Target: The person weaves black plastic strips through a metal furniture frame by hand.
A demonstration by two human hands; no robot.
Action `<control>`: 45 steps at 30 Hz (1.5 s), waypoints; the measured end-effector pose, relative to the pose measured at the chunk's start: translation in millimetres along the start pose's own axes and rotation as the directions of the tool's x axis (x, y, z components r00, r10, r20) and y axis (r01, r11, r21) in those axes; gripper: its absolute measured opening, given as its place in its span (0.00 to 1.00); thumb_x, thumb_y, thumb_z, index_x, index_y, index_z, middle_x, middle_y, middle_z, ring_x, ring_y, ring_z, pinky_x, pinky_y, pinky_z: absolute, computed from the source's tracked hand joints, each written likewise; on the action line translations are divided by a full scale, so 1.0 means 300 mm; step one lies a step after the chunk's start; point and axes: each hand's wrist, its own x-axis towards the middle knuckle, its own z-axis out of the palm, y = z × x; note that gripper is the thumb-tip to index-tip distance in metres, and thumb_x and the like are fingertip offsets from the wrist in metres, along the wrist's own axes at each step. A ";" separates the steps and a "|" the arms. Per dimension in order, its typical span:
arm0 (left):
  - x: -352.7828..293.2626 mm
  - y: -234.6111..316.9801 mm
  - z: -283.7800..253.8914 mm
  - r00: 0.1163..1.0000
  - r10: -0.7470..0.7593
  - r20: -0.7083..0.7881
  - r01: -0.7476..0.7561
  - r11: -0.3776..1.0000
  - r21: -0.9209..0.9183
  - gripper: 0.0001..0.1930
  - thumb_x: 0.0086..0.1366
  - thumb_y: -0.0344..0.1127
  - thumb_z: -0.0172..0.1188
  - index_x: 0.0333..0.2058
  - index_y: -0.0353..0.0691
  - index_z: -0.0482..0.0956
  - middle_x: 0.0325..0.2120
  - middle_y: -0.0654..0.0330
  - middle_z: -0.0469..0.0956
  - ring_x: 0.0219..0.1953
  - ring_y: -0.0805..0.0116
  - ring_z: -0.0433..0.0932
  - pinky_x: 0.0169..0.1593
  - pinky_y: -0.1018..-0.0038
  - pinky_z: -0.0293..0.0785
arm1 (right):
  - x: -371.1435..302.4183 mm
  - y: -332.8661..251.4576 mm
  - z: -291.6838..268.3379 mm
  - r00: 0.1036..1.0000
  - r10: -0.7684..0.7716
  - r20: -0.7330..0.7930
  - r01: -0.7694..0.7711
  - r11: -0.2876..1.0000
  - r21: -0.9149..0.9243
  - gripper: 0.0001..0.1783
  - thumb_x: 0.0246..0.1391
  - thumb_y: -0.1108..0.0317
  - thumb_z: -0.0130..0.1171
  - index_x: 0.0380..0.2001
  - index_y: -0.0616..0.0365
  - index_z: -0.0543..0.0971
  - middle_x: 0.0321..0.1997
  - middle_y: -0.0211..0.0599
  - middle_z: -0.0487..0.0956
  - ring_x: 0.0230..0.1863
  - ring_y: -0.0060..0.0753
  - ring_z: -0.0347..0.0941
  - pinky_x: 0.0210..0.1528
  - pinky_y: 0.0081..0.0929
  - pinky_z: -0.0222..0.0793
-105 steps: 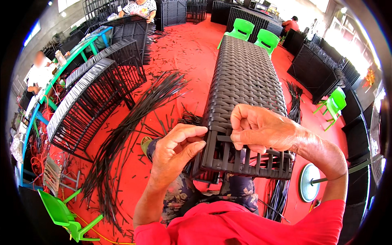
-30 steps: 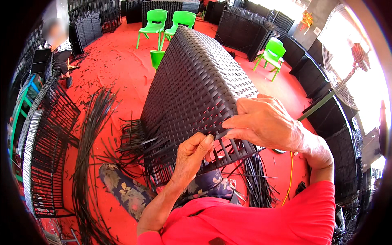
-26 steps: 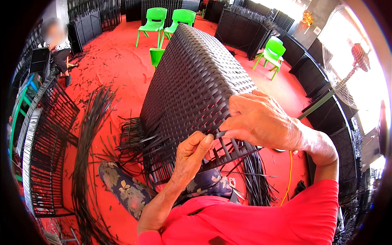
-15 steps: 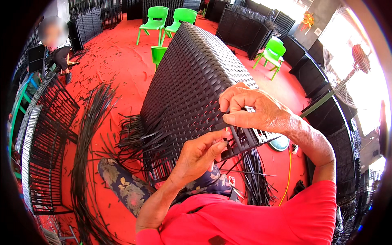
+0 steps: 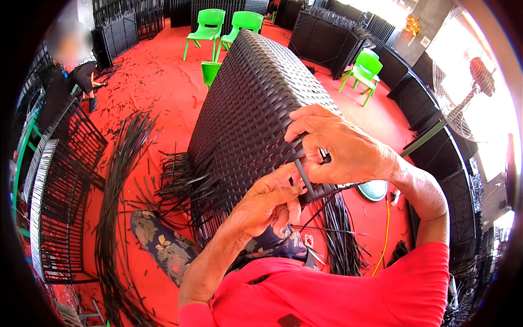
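A large black woven wicker piece (image 5: 234, 117) stands tilted in front of me, its weave closed on the far part and part of its frame bare at the near corner. A flat black strip (image 5: 303, 173) crosses the gap between my hands at that corner. My right hand (image 5: 343, 147) is bent over the edge, thumb and fingers pinched at the strip's upper end. From below, my left hand (image 5: 269, 204) reaches in with its thumb and fingertips closed at the strip's lower end. The fingertips partly hide the grip. Loose strip ends (image 5: 204, 191) hang from the lower left of the weave.
Long bundles of black strips (image 5: 117, 185) lie on the red floor (image 5: 163, 98). Black slatted frames (image 5: 62, 218) stand at left, with a seated person (image 5: 76, 65) beyond. Green chairs (image 5: 208, 27) stand at the back. A fan (image 5: 479, 76) and stacked black panels line the right.
My right hand has come down and closer to my left. My left hand has turned, its index finger now pushed up against the woven edge, and a strip shows between them.
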 end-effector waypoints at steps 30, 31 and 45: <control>-0.046 -0.102 -0.175 0.943 0.273 -0.189 -0.235 0.951 0.201 0.07 0.61 0.35 0.55 0.28 0.39 0.72 0.15 0.64 0.71 0.11 0.79 0.65 0.14 0.85 0.60 | 0.026 -0.015 0.051 0.939 -0.191 0.285 0.267 0.929 -0.257 0.11 0.47 0.60 0.57 0.29 0.54 0.80 0.46 0.34 0.72 0.60 0.38 0.57 0.64 0.44 0.46; -0.052 -0.101 -0.176 0.935 0.300 -0.190 -0.265 0.946 0.189 0.07 0.61 0.35 0.55 0.28 0.38 0.72 0.15 0.64 0.71 0.11 0.78 0.65 0.14 0.85 0.60 | 0.023 -0.003 0.069 0.945 -0.204 0.256 0.258 0.946 -0.196 0.12 0.48 0.57 0.56 0.28 0.52 0.80 0.43 0.32 0.74 0.59 0.36 0.59 0.64 0.45 0.44; -0.059 -0.037 -0.099 0.989 -0.101 -0.107 0.139 0.883 0.448 0.26 0.67 0.42 0.44 0.59 0.34 0.52 0.15 0.57 0.74 0.08 0.75 0.69 0.12 0.83 0.59 | 0.123 -0.044 0.072 0.863 -0.004 0.505 0.160 0.951 -0.265 0.16 0.39 0.58 0.50 0.13 0.59 0.78 0.15 0.39 0.72 0.30 0.41 0.70 0.56 0.44 0.55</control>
